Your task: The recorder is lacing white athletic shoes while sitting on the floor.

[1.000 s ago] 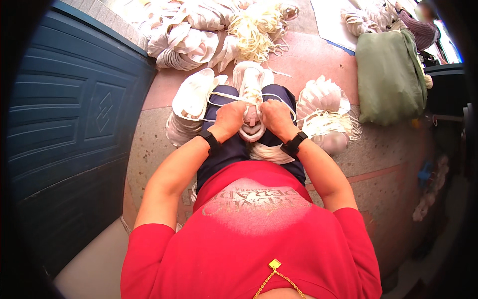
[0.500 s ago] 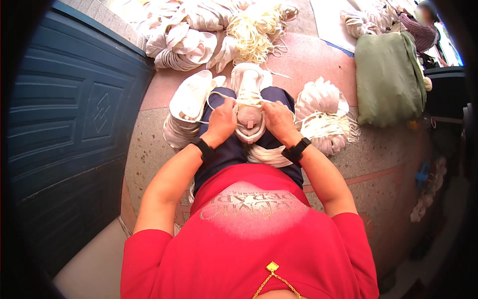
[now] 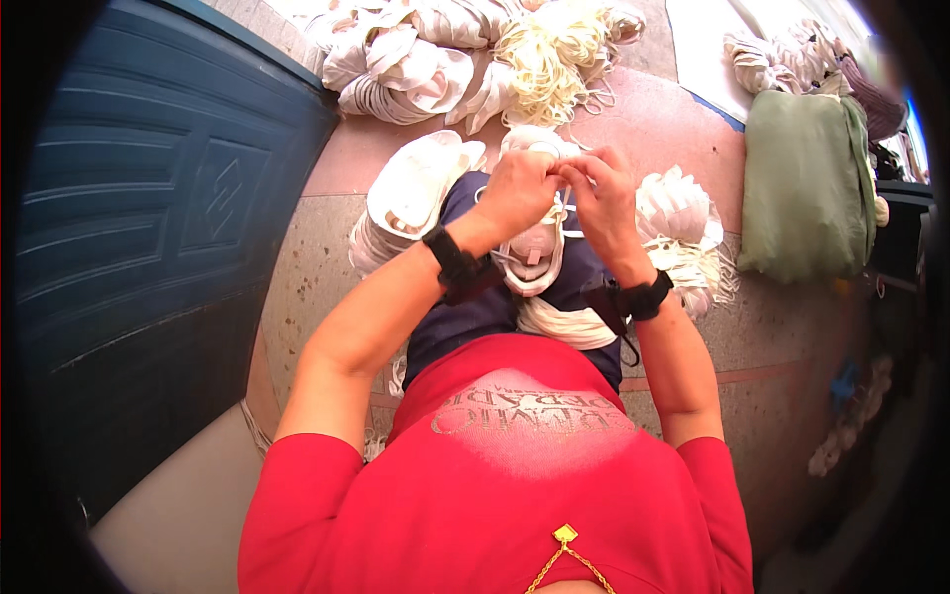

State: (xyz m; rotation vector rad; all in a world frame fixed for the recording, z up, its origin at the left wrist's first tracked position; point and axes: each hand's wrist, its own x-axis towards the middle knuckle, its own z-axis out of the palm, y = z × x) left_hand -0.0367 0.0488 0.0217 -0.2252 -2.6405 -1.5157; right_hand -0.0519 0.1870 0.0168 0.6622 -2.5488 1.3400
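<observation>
A white shoe upper (image 3: 534, 259) lies across my knees, its toe end away from me and its opening toward me. Above its eyelets my left hand (image 3: 520, 188) and my right hand (image 3: 608, 193) meet, both closed with fingertips pinched on a thin white shoelace (image 3: 567, 206). Part of the lace and the far part of the upper are hidden by my fingers. A stack of white shoe uppers (image 3: 421, 188) rests beside my left knee. Near my right knee sits a bundle of uppers (image 3: 678, 208) with loose white laces (image 3: 693, 267) on it.
Farther ahead lies a heap of pale uppers (image 3: 416, 64) with a tangle of cream laces (image 3: 549, 49). A full green sack (image 3: 807, 188) stands at the right, with a person (image 3: 876, 104) behind it. A blue panelled door (image 3: 178, 198) borders the left. A white hank (image 3: 564, 322) lies between my thighs.
My hands have come together and moved forward over the upper; before, they were apart on either side of it. The whole view has shifted slightly.
</observation>
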